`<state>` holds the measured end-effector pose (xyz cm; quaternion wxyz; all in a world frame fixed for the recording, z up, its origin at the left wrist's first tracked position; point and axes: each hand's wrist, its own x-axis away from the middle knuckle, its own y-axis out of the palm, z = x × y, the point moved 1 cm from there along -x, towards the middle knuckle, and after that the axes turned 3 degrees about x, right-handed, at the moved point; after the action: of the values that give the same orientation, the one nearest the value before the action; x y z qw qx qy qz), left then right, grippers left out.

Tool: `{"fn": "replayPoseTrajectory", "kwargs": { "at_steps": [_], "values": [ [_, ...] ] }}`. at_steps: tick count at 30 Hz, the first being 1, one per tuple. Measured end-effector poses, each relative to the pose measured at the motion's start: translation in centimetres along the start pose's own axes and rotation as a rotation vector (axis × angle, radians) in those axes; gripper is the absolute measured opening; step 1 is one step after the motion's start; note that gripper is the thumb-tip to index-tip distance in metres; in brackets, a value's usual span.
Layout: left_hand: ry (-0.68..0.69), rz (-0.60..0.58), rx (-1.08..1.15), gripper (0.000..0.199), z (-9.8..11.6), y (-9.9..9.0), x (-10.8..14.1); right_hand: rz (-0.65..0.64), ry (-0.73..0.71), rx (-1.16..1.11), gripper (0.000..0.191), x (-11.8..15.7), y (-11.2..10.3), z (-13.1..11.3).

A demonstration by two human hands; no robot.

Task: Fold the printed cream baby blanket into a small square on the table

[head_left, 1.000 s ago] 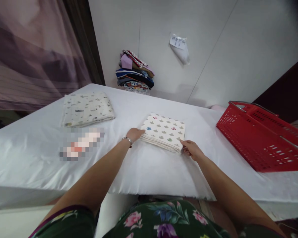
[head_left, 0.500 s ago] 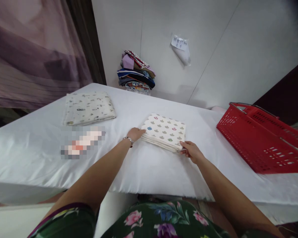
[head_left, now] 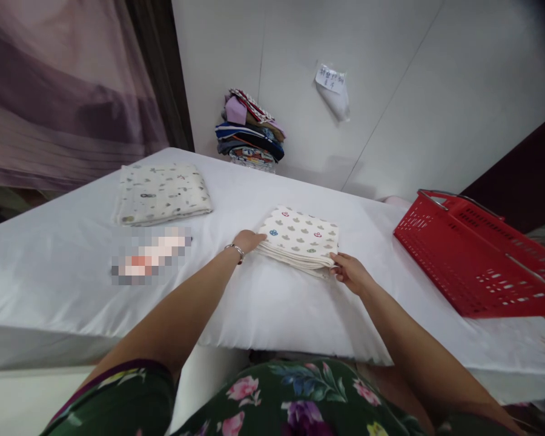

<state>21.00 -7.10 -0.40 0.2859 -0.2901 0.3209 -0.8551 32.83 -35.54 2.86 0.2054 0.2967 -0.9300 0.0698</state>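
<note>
A folded cream cloth with small grey, red, blue and green prints lies on the white-covered table. My left hand, with a bracelet at the wrist, grips its left front corner, thumb on top. At the right front corner, my right hand pinches the upper layers between thumb and fingers. The front edge is slightly raised there, with the layers spread apart and a lower layer showing beneath.
Another folded printed cloth lies at the left, with a blurred-out item in front of it. A red basket stands at the right. Folded fabrics are stacked by the wall, where a plastic pouch hangs.
The cream cloth's front edge has lifted a little on the right, and its layers have parted. My right hand has risen slightly with it. The view has shifted a little.
</note>
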Motion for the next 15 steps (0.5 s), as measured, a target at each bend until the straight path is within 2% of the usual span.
{"fn": "replayPoseTrajectory", "kwargs": {
  "at_steps": [4,10,15],
  "values": [
    [0.006,-0.008,0.018,0.041,0.0,0.0,0.0,0.003,0.057,-0.035,0.015,-0.1,-0.1,0.3],
    [-0.007,-0.016,0.039,0.041,0.0,0.0,-0.1,-0.073,0.204,-0.097,0.016,-0.7,-0.1,0.9],
    [-0.038,-0.043,0.098,0.047,-0.1,-0.1,-0.1,-0.018,0.075,-0.028,0.012,-1.4,-0.5,1.1]
  ]
}}
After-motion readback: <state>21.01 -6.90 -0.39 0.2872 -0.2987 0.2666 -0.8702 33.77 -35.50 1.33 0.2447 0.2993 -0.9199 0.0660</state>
